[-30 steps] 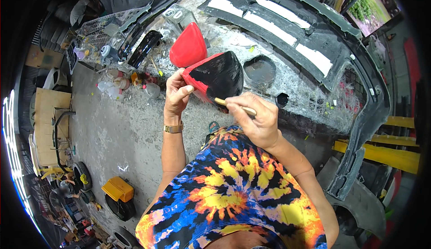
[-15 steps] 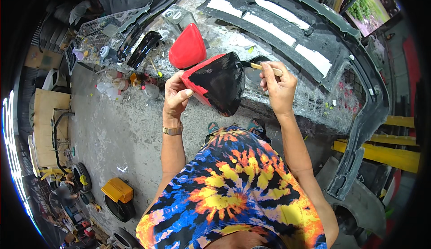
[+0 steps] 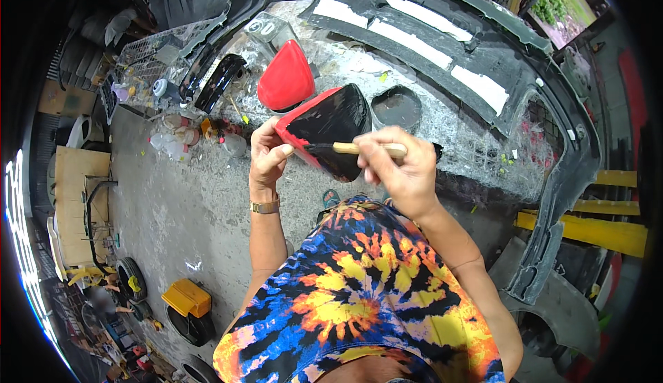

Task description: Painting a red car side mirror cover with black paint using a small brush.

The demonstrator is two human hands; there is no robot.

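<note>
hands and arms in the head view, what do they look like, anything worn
Both hands are bare, no gloves. The left hand has a gold-coloured wristwatch at the wrist. The right hand wears nothing visible. Both forearms are uncovered; a tie-dye shirt in blue, orange, yellow and black covers the shoulders.

Rough grey concrete floor (image 3: 179, 203) spreads down the left, stained and littered. A big black car bumper (image 3: 442, 17) arcs across the top and down the right side, pale strips taped along it. Yellow beams (image 3: 594, 224) lie at right. Bottles and jars (image 3: 186, 134) cluster by a wire rack (image 3: 145, 58). A yellow box (image 3: 185, 297) sits low left beside tyres (image 3: 131, 279), with cardboard sheets (image 3: 76, 189) further left. Daylight and greenery show top right (image 3: 563, 3).
</note>
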